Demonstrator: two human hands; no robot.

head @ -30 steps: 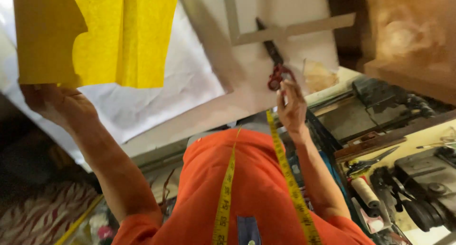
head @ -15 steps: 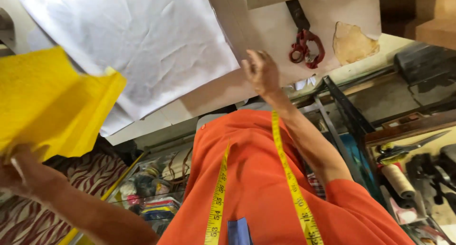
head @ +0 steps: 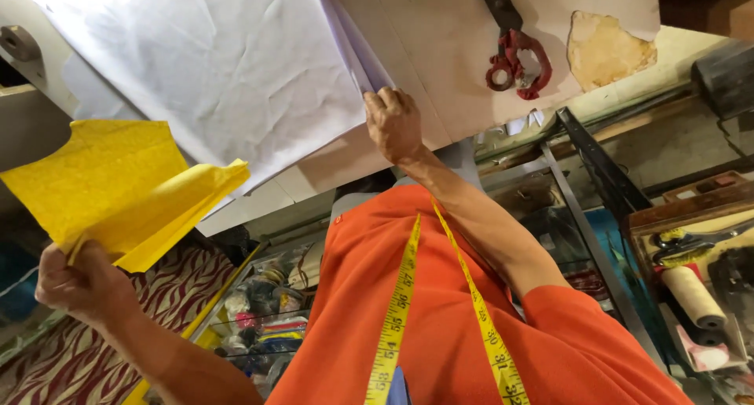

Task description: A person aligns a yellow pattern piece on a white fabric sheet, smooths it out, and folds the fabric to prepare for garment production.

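Note:
My left hand (head: 82, 283) grips a folded piece of yellow fabric (head: 118, 193) and holds it off to the left of the table, above a patterned floor covering. My right hand (head: 393, 122) rests on the table at the near edge of a stack of white paper sheets (head: 228, 67), fingers closed on the corner of the sheets. Red-handled scissors (head: 514, 55) lie on the tan tabletop (head: 448, 51) a little beyond my right hand. A yellow measuring tape (head: 400, 295) hangs around my neck over an orange shirt.
A torn brown paper scrap (head: 609, 47) lies right of the scissors. A metal-framed glass shelf (head: 565, 216) below the table holds clutter. A tray at right holds a paper roll (head: 695, 295) and tools. Bags and small items (head: 263, 311) sit on the floor.
My left hand has lowered the yellow fabric off the table to the left. My right hand left the scissors and moved to the white paper's edge.

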